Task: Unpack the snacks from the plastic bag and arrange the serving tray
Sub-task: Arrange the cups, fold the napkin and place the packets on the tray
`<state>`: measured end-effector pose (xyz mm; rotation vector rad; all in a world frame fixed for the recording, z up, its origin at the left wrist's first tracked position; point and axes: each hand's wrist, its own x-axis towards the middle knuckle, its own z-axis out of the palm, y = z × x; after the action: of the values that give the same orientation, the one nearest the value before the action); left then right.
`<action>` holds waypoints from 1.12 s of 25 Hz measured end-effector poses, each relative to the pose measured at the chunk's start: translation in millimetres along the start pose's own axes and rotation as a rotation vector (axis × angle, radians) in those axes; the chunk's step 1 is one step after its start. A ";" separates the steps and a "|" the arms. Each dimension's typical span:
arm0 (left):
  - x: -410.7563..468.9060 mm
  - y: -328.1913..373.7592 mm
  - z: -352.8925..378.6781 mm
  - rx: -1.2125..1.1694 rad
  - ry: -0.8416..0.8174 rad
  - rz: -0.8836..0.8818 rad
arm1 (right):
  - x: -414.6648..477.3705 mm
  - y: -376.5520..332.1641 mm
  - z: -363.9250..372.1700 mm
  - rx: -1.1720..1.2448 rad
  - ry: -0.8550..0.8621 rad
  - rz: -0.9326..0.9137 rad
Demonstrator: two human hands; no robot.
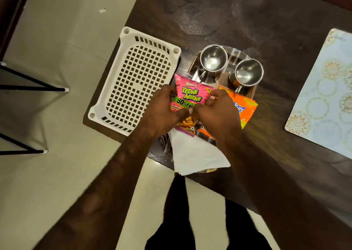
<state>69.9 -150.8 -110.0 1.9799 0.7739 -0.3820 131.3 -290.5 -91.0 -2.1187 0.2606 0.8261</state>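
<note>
Forearms reach in from the near edge, bare, above dark trouser legs and a pale tiled floor. At the near rim of the dark wooden table [285,40] lies a white sheet, paper or thin plastic [198,154], which I cannot tell apart; its far end is tucked under the packets. Both hands meet over a pink Bingo Tedhe Medhe snack packet [189,95]: the left hand [162,112] grips its left edge with fingers curled onto the front, and the right hand [217,110] pinches its right edge, thumbs nearly touching across the middle of the packet. The packet's lower end shows between the wrists, lying over the white sheet. Just to the right of it, partly under the right hand, is an orange snack packet [245,108] with blue lettering, its far corner resting on the steel serving tray [192,68]. The pink packet's top edge also overlaps that tray's near side. On the tray, farther off, stand two empty steel mugs, upright, a left steel mug [213,60] and a right steel mug [248,74], close together but apart. Just beside the tray on the left sits a white perforated plastic basket [137,82], overhanging the table's corner. Well apart on the right lies a pale blue patterned placemat [323,89].
</note>
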 end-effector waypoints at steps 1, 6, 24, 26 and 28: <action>2.1 0.8 1.4 0.062 0.006 0.025 | -2.1 0.6 -0.5 -0.026 0.014 -0.038; 3.7 8.7 11.2 0.243 0.075 0.088 | -13.5 7.9 -7.6 -0.304 0.116 -0.298; -60.7 -28.5 -32.2 -0.058 0.579 -0.054 | 6.2 -55.7 0.1 -0.752 0.065 -0.808; -76.3 -58.9 -51.9 -0.280 0.683 -0.350 | 28.2 -88.6 11.8 -0.727 0.056 -0.863; -80.9 -85.5 -68.7 -0.513 0.609 -0.672 | 58.8 -117.6 28.5 -0.780 0.025 -0.843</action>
<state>-50.3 -90.7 -87.4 1.3005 1.7414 0.0636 215.4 -188.2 -67.2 -2.5782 -1.0402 0.3973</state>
